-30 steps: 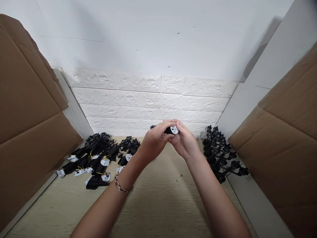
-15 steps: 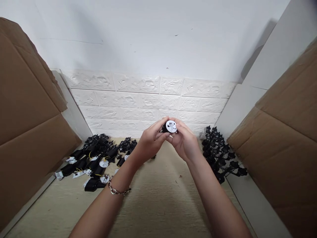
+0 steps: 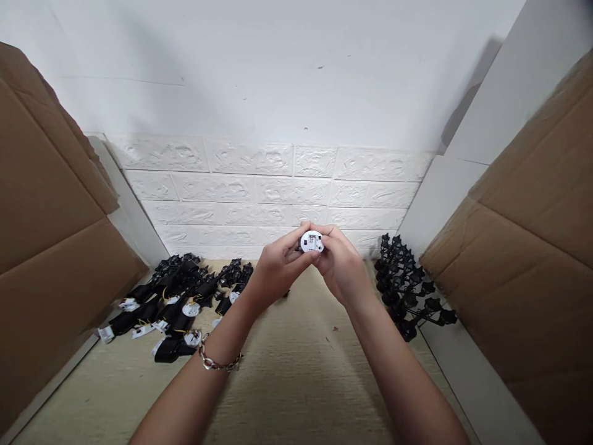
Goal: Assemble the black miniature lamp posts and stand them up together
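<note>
Between both hands, in the middle of the head view, is a black piece with a round white cap point(image 3: 311, 241) whose face is turned up toward me. Small dark openings and a switch-like part show on that face. My left hand point(image 3: 278, 262) is closed around its left side, thumb near the lower rim. My right hand point(image 3: 341, 262) grips the right side, with the thumb pressing on the cap's edge. Most of the black body is hidden behind the fingers.
Black parts with white caps and yellow wires point(image 3: 178, 315) lie piled on the left of the table point(image 3: 296, 383). Black lantern-like pieces point(image 3: 407, 287) stand at the right. Cardboard sheets point(image 3: 50, 185) flank both sides, and a white brick-pattern wall point(image 3: 250, 185) closes the back.
The white cap has tilted to face me more, and the black body has mostly gone out of sight. My left thumb has come onto the cap's lower edge. The view has shifted slightly.
</note>
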A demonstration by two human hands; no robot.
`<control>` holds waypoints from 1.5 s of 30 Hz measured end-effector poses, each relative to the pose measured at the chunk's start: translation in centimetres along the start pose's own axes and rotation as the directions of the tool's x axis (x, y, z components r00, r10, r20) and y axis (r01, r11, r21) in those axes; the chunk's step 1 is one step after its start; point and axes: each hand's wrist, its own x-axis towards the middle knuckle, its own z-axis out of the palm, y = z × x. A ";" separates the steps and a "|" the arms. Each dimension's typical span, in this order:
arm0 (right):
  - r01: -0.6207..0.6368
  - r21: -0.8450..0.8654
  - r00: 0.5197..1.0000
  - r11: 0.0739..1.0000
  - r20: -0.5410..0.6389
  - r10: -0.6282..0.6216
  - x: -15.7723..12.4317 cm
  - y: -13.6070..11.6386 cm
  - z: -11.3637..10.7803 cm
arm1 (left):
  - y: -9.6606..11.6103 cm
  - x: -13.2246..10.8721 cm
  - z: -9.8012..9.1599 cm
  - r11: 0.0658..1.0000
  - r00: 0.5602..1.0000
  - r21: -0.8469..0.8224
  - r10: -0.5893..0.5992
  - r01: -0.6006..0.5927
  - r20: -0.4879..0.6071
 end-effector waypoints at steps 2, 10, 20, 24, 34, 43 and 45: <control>0.012 0.034 1.000 0.999 -0.007 -0.012 0.1 -0.1 0.1 | 0.0 -0.1 -0.2 0.998 0.998 0.038 0.048 -0.050 0.032; 0.027 0.085 1.000 0.996 0.011 -0.028 0.0 0.3 0.0 | 0.0 0.0 -0.3 0.985 0.992 0.128 0.107 -0.115 0.070; 0.065 -0.021 0.998 0.998 0.026 -0.064 0.1 0.5 -0.1 | 0.2 0.0 -0.1 0.999 1.000 0.032 0.027 -0.028 0.006; 0.060 -0.082 0.997 0.995 0.044 -0.057 0.1 0.5 -0.1 | 0.4 0.0 -0.1 0.999 0.999 -0.019 -0.043 0.043 -0.012; 0.195 -0.310 0.980 0.931 0.103 -0.171 -0.3 0.4 0.2 | 0.1 0.0 -0.1 0.990 0.997 -0.118 -0.075 0.072 -0.022; 0.368 -0.342 0.930 0.865 0.130 -0.344 -0.2 0.5 0.2 | -0.2 0.2 0.2 0.991 0.999 -0.133 0.027 -0.032 -0.034; 0.361 -0.352 0.932 0.863 0.107 -0.346 -0.2 0.7 0.2 | -0.3 0.2 0.3 0.992 0.998 -0.120 0.035 -0.041 -0.046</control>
